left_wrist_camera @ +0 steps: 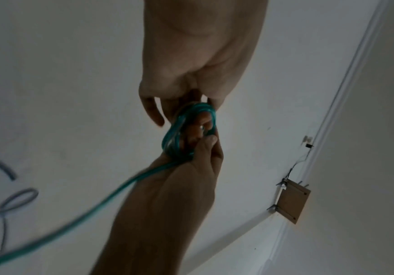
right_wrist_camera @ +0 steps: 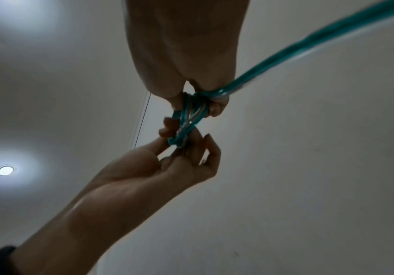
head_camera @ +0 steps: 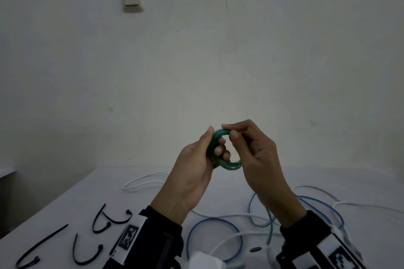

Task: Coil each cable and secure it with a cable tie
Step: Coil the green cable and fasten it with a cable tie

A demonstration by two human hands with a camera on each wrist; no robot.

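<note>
Left hand [head_camera: 194, 166] raised above the white table [head_camera: 91, 194], fingers curled through the small green cable coil [head_camera: 220, 150] and gripping its left side. Right hand [head_camera: 253, 155] pinching the coil's top and right side between thumb and fingertips (loose green tail [head_camera: 271, 220] trailing down past the wrist to the table). Down on the table, from the left: four black cable ties [head_camera: 87, 249], a white cable [head_camera: 144, 181], then a tangle of blue cable [head_camera: 209, 223] and more white cable near the right edge.
</note>
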